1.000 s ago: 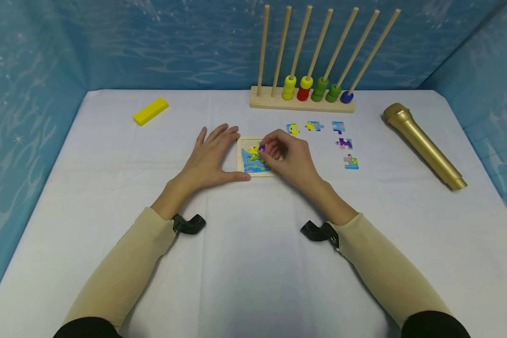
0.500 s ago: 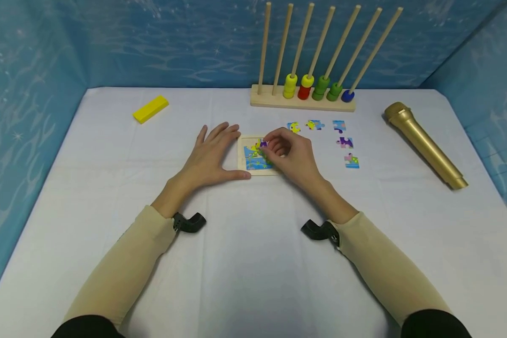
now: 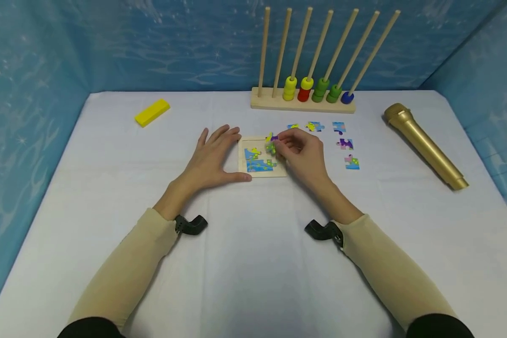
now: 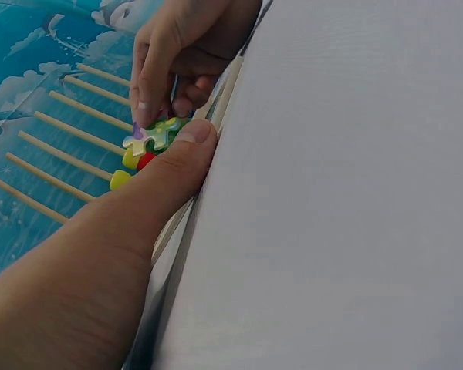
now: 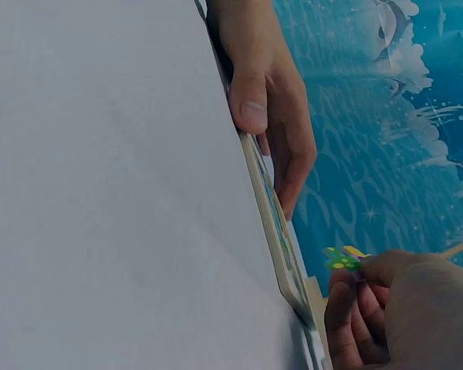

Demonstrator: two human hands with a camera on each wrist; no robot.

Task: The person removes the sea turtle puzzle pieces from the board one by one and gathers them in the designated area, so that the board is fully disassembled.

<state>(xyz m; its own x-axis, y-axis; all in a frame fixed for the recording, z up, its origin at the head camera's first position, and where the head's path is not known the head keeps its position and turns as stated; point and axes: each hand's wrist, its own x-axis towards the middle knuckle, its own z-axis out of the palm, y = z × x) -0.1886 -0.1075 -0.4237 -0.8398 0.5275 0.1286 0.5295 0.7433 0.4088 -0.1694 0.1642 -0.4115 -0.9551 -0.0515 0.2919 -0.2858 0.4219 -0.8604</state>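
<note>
A square wooden puzzle tray (image 3: 265, 174) lies mid-table, with several joined blue, yellow and green pieces (image 3: 258, 165) at its left and bottom and bare wood beside them. At the tray's left side my left hand (image 3: 213, 162) has its fingers spread, thumb at the near corner and index fingertip at the far corner. Over the tray's right part, my right hand (image 3: 303, 155) pinches a purple, yellow and green jigsaw piece (image 3: 271, 149) between thumb and index finger. The right wrist view shows this jigsaw piece (image 5: 343, 262) raised above the tray's rim.
Several loose puzzle pieces (image 3: 344, 143) lie to the right and behind the tray. Behind them stands a wooden peg stand (image 3: 302, 104) with coloured beads. A gold microphone (image 3: 426, 148) lies at right, a yellow block (image 3: 152, 112) at back left.
My right hand has moved to the right with the jigsaw piece, off the joined pieces, baring wood in the tray. My left hand has stayed at the tray's side.
</note>
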